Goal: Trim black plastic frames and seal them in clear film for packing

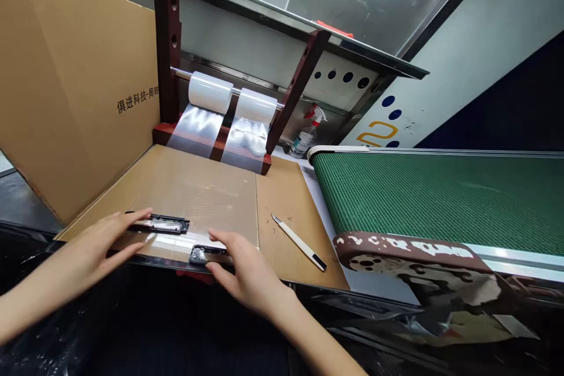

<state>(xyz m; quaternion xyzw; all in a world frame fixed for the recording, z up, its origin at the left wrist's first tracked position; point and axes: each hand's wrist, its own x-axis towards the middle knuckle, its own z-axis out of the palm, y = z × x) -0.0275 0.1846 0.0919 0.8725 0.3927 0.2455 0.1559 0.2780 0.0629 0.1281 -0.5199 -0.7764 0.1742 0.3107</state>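
Note:
Two narrow black plastic housings lie close together near the front edge of the cardboard-covered bench. My left hand (108, 244) is around the left end of the farther black plastic housing (170, 224), index finger along its far edge and thumb on the near side. My right hand (253, 273) has index finger and thumb on either side of the nearer black plastic housing (205, 254), whose right end is hidden by the hand. A shiny clear strip shows on both parts. Right of my right hand lies a white pen-style knife (299, 242) with a black end.
Two rolls of clear film (210, 91) hang on a rod in a dark red stand (170, 47) at the back. A cardboard panel (79, 70) stands at left. A spray bottle (306, 135) is behind, and a green conveyor belt (440, 200) borders the right. Small scraps lie near the knife.

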